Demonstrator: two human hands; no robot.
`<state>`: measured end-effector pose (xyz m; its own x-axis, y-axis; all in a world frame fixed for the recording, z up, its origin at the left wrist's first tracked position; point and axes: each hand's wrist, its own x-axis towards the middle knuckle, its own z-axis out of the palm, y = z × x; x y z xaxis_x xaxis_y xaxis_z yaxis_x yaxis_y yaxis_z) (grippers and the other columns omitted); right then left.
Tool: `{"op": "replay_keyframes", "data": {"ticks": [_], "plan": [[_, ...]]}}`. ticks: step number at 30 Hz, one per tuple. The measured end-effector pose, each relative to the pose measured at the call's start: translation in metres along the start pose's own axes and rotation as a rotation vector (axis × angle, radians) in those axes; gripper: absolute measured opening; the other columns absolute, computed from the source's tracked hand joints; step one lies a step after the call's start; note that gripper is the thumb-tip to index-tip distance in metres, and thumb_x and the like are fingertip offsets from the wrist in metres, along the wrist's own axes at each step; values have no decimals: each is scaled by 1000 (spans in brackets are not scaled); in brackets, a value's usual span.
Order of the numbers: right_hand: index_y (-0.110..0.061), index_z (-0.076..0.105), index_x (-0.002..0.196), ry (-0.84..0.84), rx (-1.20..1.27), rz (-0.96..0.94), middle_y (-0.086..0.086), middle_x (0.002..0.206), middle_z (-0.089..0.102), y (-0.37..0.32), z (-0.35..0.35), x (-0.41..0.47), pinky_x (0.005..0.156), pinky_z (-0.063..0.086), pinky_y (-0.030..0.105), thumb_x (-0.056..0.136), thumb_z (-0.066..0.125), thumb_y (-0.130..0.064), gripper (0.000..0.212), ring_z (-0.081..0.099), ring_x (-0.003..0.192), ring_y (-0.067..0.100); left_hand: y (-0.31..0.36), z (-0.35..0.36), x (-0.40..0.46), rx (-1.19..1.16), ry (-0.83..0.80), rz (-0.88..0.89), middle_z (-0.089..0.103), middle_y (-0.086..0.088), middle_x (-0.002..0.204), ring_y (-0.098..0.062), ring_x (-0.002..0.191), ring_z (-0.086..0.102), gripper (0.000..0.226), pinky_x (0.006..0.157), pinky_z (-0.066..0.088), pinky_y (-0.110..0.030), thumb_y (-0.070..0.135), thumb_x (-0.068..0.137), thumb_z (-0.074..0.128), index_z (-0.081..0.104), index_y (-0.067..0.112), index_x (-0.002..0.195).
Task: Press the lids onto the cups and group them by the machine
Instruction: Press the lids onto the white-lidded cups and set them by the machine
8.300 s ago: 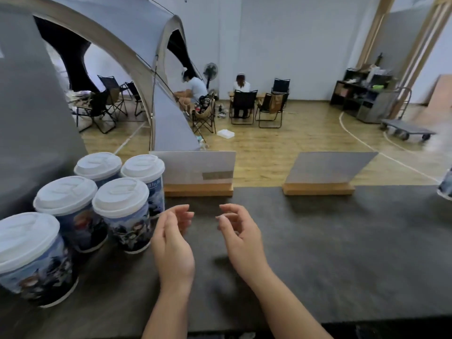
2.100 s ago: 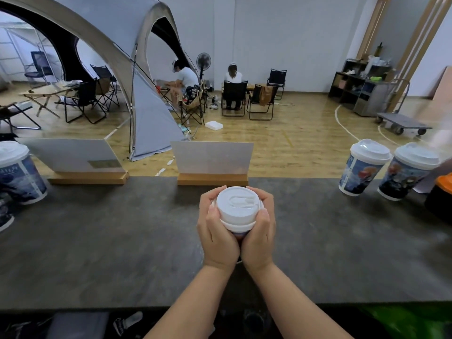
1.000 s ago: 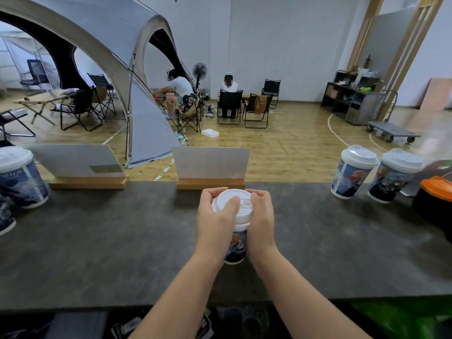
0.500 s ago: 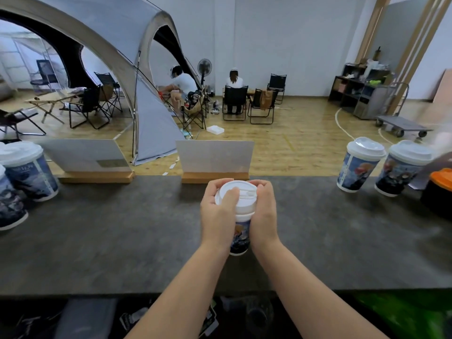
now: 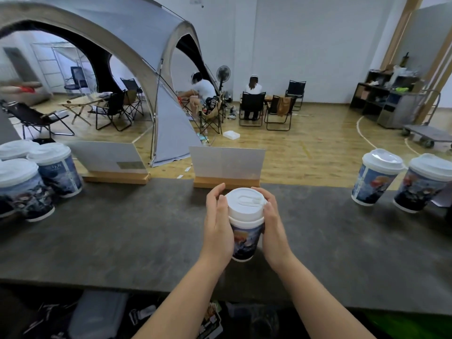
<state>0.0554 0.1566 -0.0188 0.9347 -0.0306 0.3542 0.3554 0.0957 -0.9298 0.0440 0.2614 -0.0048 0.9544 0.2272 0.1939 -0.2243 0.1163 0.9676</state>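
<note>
A printed paper cup (image 5: 245,239) with a white lid (image 5: 245,204) on top stands upright in the middle of the dark counter (image 5: 122,241). My left hand (image 5: 216,223) wraps its left side and my right hand (image 5: 272,222) its right side, fingers up along the lid's rim. Several lidded cups (image 5: 57,171) are clustered at the counter's far left. Two more lidded cups (image 5: 375,177) (image 5: 422,183) stand at the far right. No machine is in view.
Two white sign cards on wooden bases (image 5: 110,162) (image 5: 226,167) stand along the counter's back edge. Beyond it lie a wooden floor, a grey tent (image 5: 146,45), folding chairs and two seated people. Dark clutter sits below the front edge.
My left thumb has come off the top of the lid and both hands have slid down to the cup's sides. The view has turned slightly left, showing more of the left cup cluster.
</note>
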Motion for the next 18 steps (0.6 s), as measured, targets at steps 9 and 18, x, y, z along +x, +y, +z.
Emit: {"op": "replay_keyframes", "data": {"ticks": [9, 18], "plan": [[-27, 47, 131, -131, 113, 22, 0, 123, 63, 5, 17, 1, 91, 53, 31, 87, 47, -63, 57, 61, 115, 19, 3, -19, -26, -71, 48, 20, 68, 6, 112, 4, 99, 65, 37, 75, 49, -9, 30, 100, 34, 57, 13, 123], [-27, 47, 127, -302, 291, 9, -9, 114, 66, 7, 128, -28, 86, 51, 20, 94, 37, -44, 39, 63, 108, 9, 15, -118, -41, -76, 344, 145, 71, -1, 118, -17, 115, 64, 42, 95, 51, -31, 36, 96, 37, 64, 16, 122]]}}
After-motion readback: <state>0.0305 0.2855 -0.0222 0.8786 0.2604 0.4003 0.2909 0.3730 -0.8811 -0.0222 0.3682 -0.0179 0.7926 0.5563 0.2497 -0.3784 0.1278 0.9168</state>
